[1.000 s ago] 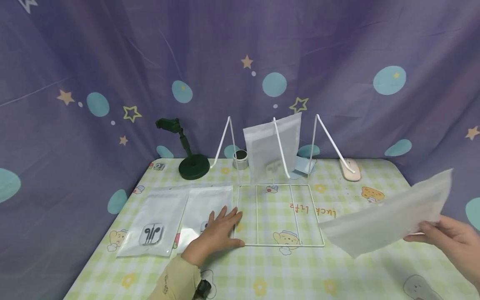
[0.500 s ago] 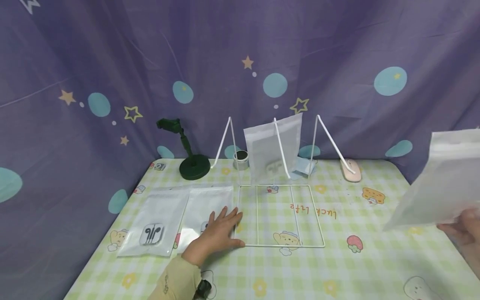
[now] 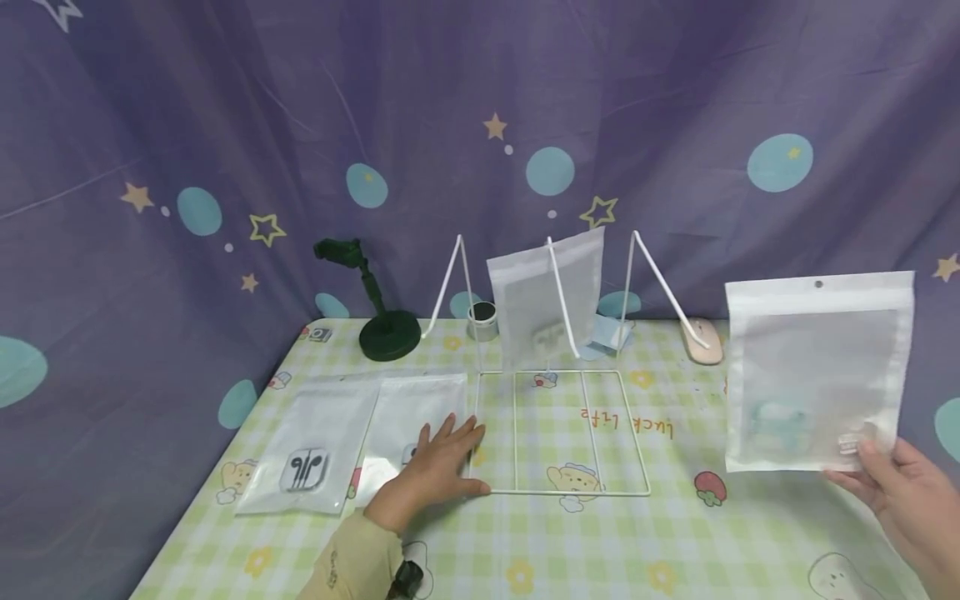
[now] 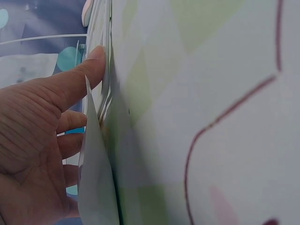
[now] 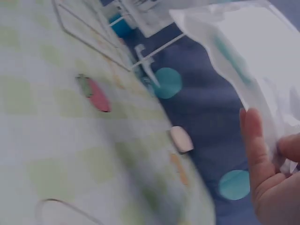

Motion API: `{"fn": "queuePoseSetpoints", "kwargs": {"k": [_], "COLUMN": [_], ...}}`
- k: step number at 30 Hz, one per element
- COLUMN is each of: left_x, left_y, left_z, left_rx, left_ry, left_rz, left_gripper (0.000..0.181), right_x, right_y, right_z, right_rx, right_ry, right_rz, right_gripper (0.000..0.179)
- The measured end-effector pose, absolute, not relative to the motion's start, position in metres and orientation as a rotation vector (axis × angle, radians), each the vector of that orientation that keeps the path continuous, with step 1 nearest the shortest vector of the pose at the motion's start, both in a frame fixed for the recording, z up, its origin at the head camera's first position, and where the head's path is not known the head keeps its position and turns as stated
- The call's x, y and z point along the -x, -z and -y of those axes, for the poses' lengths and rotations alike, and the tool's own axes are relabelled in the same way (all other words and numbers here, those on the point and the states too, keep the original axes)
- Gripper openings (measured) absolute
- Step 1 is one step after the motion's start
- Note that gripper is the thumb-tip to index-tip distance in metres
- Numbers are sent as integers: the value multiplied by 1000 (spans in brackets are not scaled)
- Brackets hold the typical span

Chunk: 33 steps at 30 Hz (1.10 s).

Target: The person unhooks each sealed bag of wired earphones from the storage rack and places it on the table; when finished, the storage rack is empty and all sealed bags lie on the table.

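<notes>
My right hand (image 3: pixel 911 500) pinches the lower right corner of a white zip bag (image 3: pixel 825 358), raised over the right side of the table. This bag stands upright, its punched hole at the top, and something pale teal shows through its lower left. My left hand (image 3: pixel 435 467) lies with spread fingers over a second zip bag (image 3: pixel 420 400) and the left side of a white wire rack (image 3: pixel 570 493), its thumb at the rack's front corner. Another zip bag (image 3: pixel 288 417), with an earphone picture inside, lies to the left. On the rack's hooks hangs a frosted bag (image 3: pixel 540 292).
Behind the rack stand a small round tin (image 3: pixel 482 321) and a light blue packet (image 3: pixel 606 333). A dark green stand (image 3: pixel 386 333) is at the back left, a pink computer mouse (image 3: pixel 705 342) at the back right. A checked cloth (image 3: pixel 600 550) covers the table.
My right hand first carried its zip bag right and up, then back left, turning it from tilted and edge-on to upright with its broad side showing. My left hand has stayed put.
</notes>
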<state>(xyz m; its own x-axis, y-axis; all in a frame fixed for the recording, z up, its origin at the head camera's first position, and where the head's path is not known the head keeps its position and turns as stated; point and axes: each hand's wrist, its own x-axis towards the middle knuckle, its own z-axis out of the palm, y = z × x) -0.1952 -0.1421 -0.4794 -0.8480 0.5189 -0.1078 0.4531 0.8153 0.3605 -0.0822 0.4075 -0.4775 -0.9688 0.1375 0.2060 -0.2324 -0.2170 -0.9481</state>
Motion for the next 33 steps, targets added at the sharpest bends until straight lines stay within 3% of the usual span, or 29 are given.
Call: {"fn": "queuePoseSetpoints", "kwargs": {"k": [3, 7, 10, 14, 21, 28, 33], "left_x": [194, 194, 194, 195, 195, 197, 197], "left_y": [479, 478, 480, 482, 480, 482, 483], "left_z": [143, 144, 145, 145, 144, 144, 144], "left_rx": [-759, -760, -764, -777, -783, -785, -789], "left_ry": [-486, -502, -498, -489, -502, -491, -496], "left_rz": [-2802, -2799, -2799, -2801, -2797, -2801, -2798], "left_gripper": [89, 89, 89, 88, 88, 88, 87], "right_x": [82, 86, 90, 92, 94, 96, 98], "right_y": [484, 490, 494, 499, 501, 500, 493], "right_z": [-403, -395, -387, -378, -366, -359, -362], "right_rx": [110, 397, 578, 691, 676, 632, 429], "right_ry": [-2276, -2159, -2113, -2187, -2216, -1865, -1403], "right_rz": [1989, 2346, 2511, 2510, 2543, 2817, 3065], "right_gripper": [32, 76, 83, 86, 74, 76, 73]}}
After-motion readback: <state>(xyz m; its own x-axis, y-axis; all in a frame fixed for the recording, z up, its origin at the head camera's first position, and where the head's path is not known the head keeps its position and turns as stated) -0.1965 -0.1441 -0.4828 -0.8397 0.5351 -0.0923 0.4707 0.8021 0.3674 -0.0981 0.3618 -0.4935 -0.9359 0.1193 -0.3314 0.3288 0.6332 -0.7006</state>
